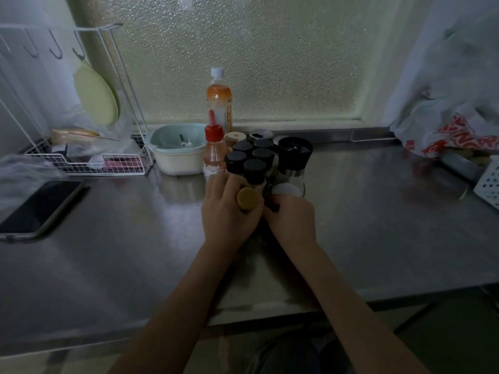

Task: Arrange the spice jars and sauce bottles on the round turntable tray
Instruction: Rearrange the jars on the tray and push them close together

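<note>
1. Scanning from the far left, I see a dark phone (40, 209) lying flat on the steel bench (378, 225), near its left edge.
2. Behind it stands a white wire rack (89, 163) with a pale green plate (97, 95) hanging from one hook.
3. Next along, a mint colander sits inside a white bowl (176, 152), just beside the rack.
4. A tall orange-labelled bottle (219, 103) with a white cap stands at the back against the frosted window.
5. In front of it, a sauce bottle (214, 152) with a red nozzle cap stands upright at the left edge of the cluster.
6. My left hand (229, 211) has its fingers wrapped around a jar with a gold lid (247, 198), held at the near side of the cluster; only the lid shows.
7. Five black-capped spice jars (255, 168) stand packed together, touching, just beyond my hands.
8. The turntable tray beneath them is hidden; I cannot tell where its rim lies.
9. My right hand (293, 217) has its fingers curled at the cluster's base below a white-lidded jar (286, 188); I cannot tell what they grip.
10. A black-topped grinder (294, 157) stands upright at the cluster's right.
11. Far right, a white plastic bag (453, 130) with red print slumps on the bench.
</note>
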A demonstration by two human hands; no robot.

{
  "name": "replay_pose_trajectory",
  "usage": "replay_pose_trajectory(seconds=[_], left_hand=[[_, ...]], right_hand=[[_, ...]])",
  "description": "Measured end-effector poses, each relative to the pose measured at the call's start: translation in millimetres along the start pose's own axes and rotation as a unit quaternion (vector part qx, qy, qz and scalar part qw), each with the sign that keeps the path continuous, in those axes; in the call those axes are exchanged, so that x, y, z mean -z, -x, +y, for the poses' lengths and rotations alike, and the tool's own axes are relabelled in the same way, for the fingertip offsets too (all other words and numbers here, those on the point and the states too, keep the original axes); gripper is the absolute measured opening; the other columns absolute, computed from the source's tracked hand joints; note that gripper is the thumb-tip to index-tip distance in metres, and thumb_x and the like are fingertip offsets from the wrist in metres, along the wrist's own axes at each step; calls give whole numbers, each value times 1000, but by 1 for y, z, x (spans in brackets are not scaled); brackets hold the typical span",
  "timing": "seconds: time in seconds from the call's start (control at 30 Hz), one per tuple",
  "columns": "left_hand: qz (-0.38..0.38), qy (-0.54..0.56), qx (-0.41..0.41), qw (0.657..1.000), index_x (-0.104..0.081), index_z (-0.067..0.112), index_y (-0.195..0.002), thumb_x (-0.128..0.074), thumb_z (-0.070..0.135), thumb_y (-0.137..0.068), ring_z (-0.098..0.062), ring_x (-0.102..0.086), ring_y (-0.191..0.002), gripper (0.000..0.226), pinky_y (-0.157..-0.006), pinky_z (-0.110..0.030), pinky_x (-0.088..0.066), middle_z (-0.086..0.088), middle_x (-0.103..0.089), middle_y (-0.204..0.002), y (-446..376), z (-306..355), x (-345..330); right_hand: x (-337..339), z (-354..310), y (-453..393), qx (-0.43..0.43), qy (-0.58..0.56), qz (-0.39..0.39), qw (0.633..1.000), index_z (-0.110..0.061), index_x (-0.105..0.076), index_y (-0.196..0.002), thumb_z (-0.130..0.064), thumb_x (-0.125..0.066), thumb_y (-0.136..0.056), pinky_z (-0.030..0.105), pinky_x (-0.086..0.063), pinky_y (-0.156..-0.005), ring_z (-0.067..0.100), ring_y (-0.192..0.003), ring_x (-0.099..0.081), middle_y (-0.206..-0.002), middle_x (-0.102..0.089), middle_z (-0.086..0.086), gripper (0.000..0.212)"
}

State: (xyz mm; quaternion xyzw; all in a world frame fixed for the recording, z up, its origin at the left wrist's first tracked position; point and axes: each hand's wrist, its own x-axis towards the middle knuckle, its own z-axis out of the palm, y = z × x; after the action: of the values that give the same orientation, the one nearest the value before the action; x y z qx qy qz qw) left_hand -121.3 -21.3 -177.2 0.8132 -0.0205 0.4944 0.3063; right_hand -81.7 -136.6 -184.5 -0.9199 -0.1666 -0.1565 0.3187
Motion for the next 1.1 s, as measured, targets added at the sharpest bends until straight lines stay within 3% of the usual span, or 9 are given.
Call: replay_pose_trajectory(seconds=[0.1, 0.23, 0.33, 0.43, 0.57, 0.73, 0.83, 0.97, 1.1], left_hand=[[29, -31, 50, 998, -53, 16, -78, -66, 39, -75, -10, -44, -80, 27, -59, -25, -39, -7, -54, -89, -1, 1, -1], [8, 3, 101, 995, -55, 11, -84, -68, 41, -72, 3, -34, -76, 35, -58, -22, -38, -10, -52, -96, -3, 3, -2], [33, 19, 75, 996, -57, 8, -82, -69, 41, -70, 6, -34, -79, 37, -64, -6, -35, -13, -54, -91, -4, 5, -1], [43, 54, 55, 996, -57, 7, -82, -68, 37, -68, 7, -33, -81, 35, -74, 5, -31, -16, -53, -90, -3, 6, 1], [31, 92, 29, 995, -47, 17, -87, -65, 35, -67, 12, -36, -81, 32, -76, 4, -32, -7, -47, -92, -2, 7, 4], [23, 105, 18, 994, -43, 18, -93, -58, 38, -71, 3, -35, -83, 33, -73, 0, -35, -3, -45, -93, -2, 7, 3], [-20, 116, 37, 992, -40, 21, -96, -54, 43, -71, -5, -44, -77, 37, -62, -13, -40, 0, -47, -93, 0, 7, 2], [-44, 40, 49, 997, -44, 19, -89, -45, 43, -81, -14, -51, -56, 25, -47, -32, -45, 6, -52, -71, 2, 2, 2], [-81, -42, 37, 995, -49, 17, -74, -42, 42, -84, -17, -51, -51, 28, -45, -32, -45, 5, -53, -61, 2, -3, -4]], right_hand=[[-4, 7, -1, 5, -12, 0, 1000, -16, -73, -84, -50, -53, -86, 45, -49, -76, 32, -79, -64, -82, -72, 12, 39], [-9, 6, 3, 4, -75, 19, 997, -17, -74, -81, -57, -42, -79, 47, -51, -72, 30, -75, -65, -78, -73, 9, 51], [-4, 7, 6, 59, -80, 104, 990, -15, -73, -86, -46, -48, -86, 43, -50, -69, 23, -74, -64, -81, -72, 5, 40], [3, 10, 10, 120, -90, 193, 970, -14, -68, -98, -26, -50, -90, 36, -46, -82, 21, -90, -59, -96, -68, 4, 24], [0, 4, 19, 197, -155, 74, 965, -10, -58, -119, -24, -55, -81, 23, -41, -95, 16, -108, -50, -114, -58, 9, 40], [-3, 3, 17, 214, -133, 86, 964, -11, -56, -110, -27, -60, -78, 16, -34, -91, 14, -103, -48, -107, -60, 10, 37], [-1, 3, 19, 187, -167, 133, 959, -15, -52, -110, -27, -61, -82, 16, -36, -87, 9, -101, -46, -106, -58, 7, 31], [5, 9, 15, 70, -196, 296, 932, -7, -52, -111, -27, -57, -89, 26, -44, -84, 21, -98, -51, -104, -54, 10, 30], [5, 14, 7, -14, -227, 294, 928, -2, -52, -122, -16, -60, -90, 29, -49, -89, 8, -103, -50, -115, -46, 0, 36]])
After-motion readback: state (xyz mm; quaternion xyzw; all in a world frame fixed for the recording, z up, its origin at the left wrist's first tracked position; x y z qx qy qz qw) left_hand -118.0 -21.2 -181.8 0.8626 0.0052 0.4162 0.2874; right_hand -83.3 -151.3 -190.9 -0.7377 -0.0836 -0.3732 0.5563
